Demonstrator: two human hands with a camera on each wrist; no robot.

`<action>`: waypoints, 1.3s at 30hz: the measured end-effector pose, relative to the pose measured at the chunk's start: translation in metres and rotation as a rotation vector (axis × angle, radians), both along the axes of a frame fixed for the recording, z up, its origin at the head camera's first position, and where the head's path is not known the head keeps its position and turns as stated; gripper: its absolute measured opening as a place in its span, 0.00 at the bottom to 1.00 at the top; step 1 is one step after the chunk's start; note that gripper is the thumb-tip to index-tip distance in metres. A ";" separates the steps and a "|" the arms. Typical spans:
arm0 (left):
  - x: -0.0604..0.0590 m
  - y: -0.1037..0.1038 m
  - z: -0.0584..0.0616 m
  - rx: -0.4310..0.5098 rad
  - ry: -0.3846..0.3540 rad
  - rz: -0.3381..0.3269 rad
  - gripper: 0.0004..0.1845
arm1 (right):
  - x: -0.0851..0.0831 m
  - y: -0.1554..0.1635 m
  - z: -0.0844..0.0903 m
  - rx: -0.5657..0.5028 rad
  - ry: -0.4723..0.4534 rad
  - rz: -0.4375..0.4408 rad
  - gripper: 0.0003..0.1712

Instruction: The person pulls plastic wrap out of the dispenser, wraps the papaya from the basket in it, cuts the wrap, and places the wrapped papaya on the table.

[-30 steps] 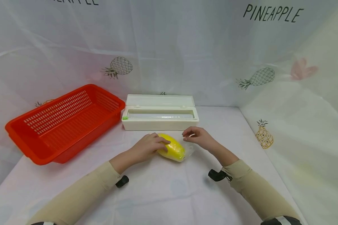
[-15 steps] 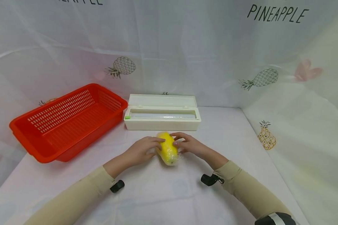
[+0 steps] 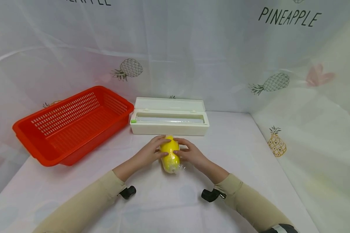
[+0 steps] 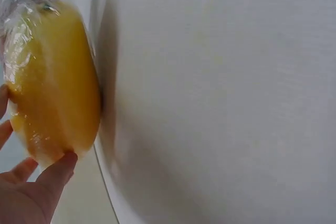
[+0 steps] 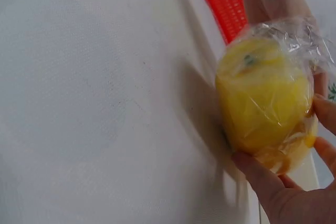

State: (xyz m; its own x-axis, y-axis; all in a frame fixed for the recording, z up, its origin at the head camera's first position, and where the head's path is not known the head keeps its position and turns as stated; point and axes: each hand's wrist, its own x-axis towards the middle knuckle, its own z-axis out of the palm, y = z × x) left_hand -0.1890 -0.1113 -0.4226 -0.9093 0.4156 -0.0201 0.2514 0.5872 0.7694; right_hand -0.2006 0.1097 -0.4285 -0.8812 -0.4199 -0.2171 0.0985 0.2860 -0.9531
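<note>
I see my left hand [image 3: 148,154] and right hand [image 3: 190,154] cupping the film-wrapped yellow fruit [image 3: 169,154], probably a lemon, from both sides on the surface [image 3: 236,168], near the white dispenser box [image 3: 169,121].

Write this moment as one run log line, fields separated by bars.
left hand: holds wrapped yellow fruit | right hand: holds same fruit | fruit: on table | red basket: left
</note>
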 end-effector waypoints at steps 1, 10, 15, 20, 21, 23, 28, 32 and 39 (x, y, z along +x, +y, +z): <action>-0.003 0.000 0.000 -0.011 0.008 -0.002 0.29 | 0.000 -0.002 0.000 -0.010 0.006 -0.028 0.31; -0.021 0.002 0.004 -0.040 -0.033 0.015 0.29 | -0.002 -0.008 -0.002 -0.019 0.070 -0.177 0.28; -0.025 0.002 0.004 -0.039 -0.054 0.031 0.29 | 0.010 0.000 0.005 0.012 0.192 -0.206 0.24; -0.027 0.001 0.004 -0.031 -0.077 0.039 0.29 | 0.026 0.005 0.009 -0.013 0.252 -0.125 0.19; -0.027 0.001 0.005 -0.028 -0.075 0.037 0.29 | 0.029 0.005 0.009 -0.018 0.273 -0.107 0.19; -0.027 0.002 0.006 -0.031 -0.069 0.036 0.28 | 0.033 0.005 0.007 -0.023 0.319 -0.079 0.19; -0.030 0.005 0.009 -0.039 -0.056 0.055 0.28 | 0.041 0.000 0.007 -0.018 0.343 -0.117 0.10; -0.032 0.009 0.009 -0.025 -0.076 0.083 0.28 | 0.050 -0.001 0.009 -0.022 0.287 -0.151 0.04; -0.034 0.010 0.010 -0.023 -0.082 0.109 0.29 | 0.062 0.004 -0.001 -0.113 0.290 -0.053 0.04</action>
State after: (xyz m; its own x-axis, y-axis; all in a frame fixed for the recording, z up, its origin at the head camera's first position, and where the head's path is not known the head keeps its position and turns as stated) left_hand -0.2228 -0.1017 -0.4126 -0.9440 0.3130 -0.1043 0.1221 0.6250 0.7710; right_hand -0.1390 0.1140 -0.4292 -0.9210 -0.3786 0.0922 -0.1705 0.1788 -0.9690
